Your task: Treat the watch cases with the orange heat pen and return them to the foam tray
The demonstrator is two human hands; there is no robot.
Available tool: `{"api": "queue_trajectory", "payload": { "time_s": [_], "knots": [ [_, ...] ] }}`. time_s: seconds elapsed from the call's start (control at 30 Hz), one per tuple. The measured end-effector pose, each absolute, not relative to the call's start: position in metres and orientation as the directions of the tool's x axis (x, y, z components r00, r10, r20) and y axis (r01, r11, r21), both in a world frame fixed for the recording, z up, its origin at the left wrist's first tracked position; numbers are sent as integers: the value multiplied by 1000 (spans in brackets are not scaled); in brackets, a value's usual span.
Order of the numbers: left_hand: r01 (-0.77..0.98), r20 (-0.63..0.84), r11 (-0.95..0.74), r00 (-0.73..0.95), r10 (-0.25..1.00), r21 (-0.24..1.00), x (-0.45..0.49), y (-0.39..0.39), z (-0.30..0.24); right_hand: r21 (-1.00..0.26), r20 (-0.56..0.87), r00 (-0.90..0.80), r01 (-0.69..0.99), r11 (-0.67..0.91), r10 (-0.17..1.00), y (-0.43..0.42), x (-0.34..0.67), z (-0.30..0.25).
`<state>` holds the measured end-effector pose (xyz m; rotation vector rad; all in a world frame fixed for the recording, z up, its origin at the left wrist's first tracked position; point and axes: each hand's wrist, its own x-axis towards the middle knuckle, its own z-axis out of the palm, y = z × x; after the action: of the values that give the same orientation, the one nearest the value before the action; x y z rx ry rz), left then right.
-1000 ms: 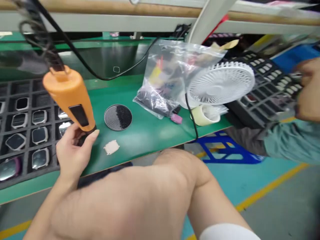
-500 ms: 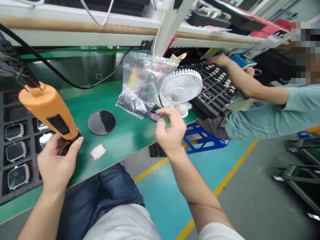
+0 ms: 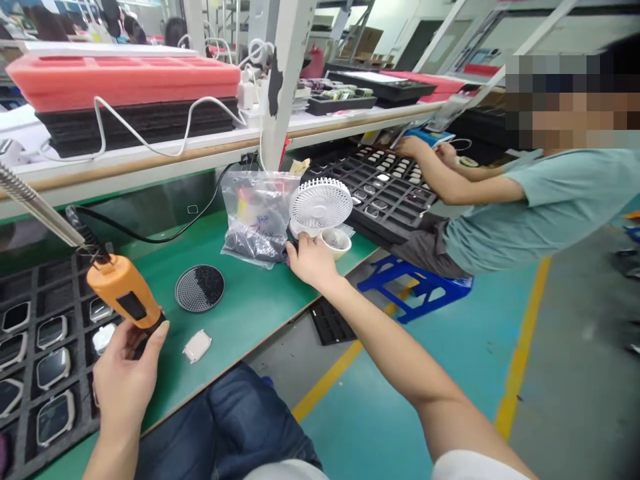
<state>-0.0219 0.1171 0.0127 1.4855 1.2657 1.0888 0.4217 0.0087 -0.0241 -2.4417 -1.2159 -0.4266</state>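
Note:
My left hand is closed around the lower end of an orange power screwdriver, which hangs from a black cord above the black foam tray of watch cases. My right hand reaches across the green bench and rests at the base of the small white fan, beside a clear plastic bag of parts. Its fingers curl down at the bench there; what they grip is hidden. A small white watch part lies near the bench's front edge.
A round black mesh dish sits mid-bench and a roll of tape stands by the fan. At the right a seated person in a green shirt works over another black tray. A blue stool stands below.
The view has risen and pulled back. My right hand has moved from near the small pink item forward to the foot of the fan. My left hand keeps hold of the screwdriver.

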Motion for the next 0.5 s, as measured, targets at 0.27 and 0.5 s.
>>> {"api": "queue_trajectory", "payload": {
  "time_s": [0.27, 0.5],
  "knots": [
    [242, 83, -113, 131, 988, 964, -24, 119, 10, -134, 439, 579, 798, -587, 687, 9, 418, -38],
    [226, 78, -109, 143, 987, 968, -24, 118, 10, -144, 425, 577, 803, -578, 697, 5, 418, -45]
  ]
}}
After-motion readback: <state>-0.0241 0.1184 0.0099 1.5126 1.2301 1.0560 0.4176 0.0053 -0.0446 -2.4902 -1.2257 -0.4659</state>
